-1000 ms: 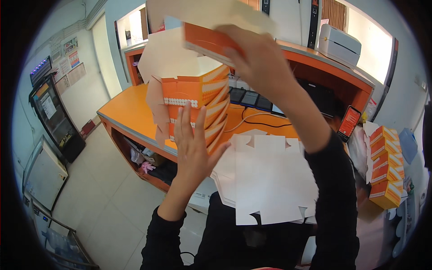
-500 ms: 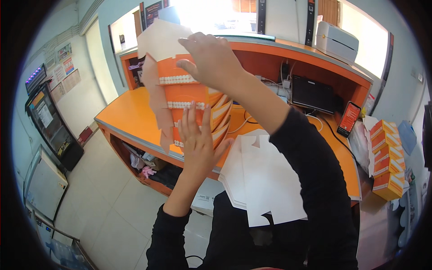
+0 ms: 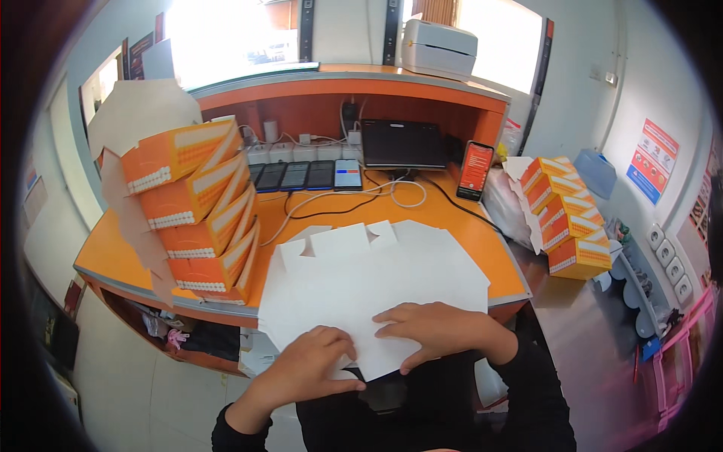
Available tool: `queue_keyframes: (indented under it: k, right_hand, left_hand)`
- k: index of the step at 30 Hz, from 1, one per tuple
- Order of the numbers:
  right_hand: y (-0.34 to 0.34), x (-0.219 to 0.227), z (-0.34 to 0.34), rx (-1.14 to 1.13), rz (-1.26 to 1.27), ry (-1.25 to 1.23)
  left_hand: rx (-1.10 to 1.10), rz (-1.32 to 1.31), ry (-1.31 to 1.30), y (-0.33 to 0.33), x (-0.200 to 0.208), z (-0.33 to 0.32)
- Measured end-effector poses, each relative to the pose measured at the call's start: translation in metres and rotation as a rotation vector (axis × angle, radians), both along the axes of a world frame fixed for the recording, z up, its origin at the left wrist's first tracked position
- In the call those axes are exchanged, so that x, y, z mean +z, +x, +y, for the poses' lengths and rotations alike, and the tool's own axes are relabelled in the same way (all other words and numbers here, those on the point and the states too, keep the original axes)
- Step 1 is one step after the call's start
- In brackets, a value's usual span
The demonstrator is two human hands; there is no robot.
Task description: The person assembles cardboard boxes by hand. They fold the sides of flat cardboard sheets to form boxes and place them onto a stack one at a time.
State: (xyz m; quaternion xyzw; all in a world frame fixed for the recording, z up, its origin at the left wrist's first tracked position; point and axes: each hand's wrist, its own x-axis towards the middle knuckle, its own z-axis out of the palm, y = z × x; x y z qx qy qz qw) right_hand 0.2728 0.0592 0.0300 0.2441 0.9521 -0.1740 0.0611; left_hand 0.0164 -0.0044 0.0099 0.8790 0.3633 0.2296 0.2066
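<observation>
A flat white carton blank [image 3: 376, 275], with cut flaps along its far edge, lies on top of other sheets at the table's front edge, partly overhanging my lap. My left hand [image 3: 309, 365] rests at its near left edge, fingers bent over the card and thumb apart beside a notch. Lying on the near right part of the blank, my right hand [image 3: 440, 331] has its fingers spread and thumb pointing down toward the near edge. To the left stands a leaning stack of folded orange and white boxes [image 3: 196, 203], their lids open, touched by neither hand.
Behind the sheets are several phones [image 3: 301, 175], loose cables, a dark laptop [image 3: 403, 143] and a propped-up phone [image 3: 475, 171] on the orange desk [image 3: 361, 209]. More orange boxes [image 3: 570, 215] stand stacked at the right. A white printer [image 3: 439, 49] sits on the upper shelf.
Both hands have left the box stack and come down to the white carton blank. My view has turned right, so the stack now stands further left.
</observation>
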Motion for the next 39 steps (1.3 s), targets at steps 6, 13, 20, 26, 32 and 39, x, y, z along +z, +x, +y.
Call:
queue_keyframes:
  k: [6, 13, 20, 26, 32, 39]
  right_hand:
    - [0.006, -0.014, 0.013, 0.011, 0.361, -0.152]
    - [0.004, -0.021, -0.008, -0.160, 0.692, 0.147]
    - [0.017, -0.017, -0.015, -0.350, 0.887, -0.042]
    - [0.001, -0.026, -0.032, -0.271, 0.795, 0.127]
    - [0.007, -0.018, -0.036, -0.276, 0.986, 0.485]
    - [0.014, -0.049, -0.046, -0.163, 1.001, 0.498]
  left_hand:
    - [0.091, 0.045, -0.158, -0.007, 0.016, 0.001]
    - [0.427, -0.071, -0.019, -0.009, 0.023, -0.028]
    - [0.520, -0.306, 0.350, 0.026, 0.012, -0.030]
    - [0.285, 0.134, 0.650, 0.070, 0.005, -0.011]
    - [0.275, -0.018, 0.334, 0.061, 0.001, 0.000]
    - [0.358, -0.186, 0.354, 0.057, 0.015, 0.010]
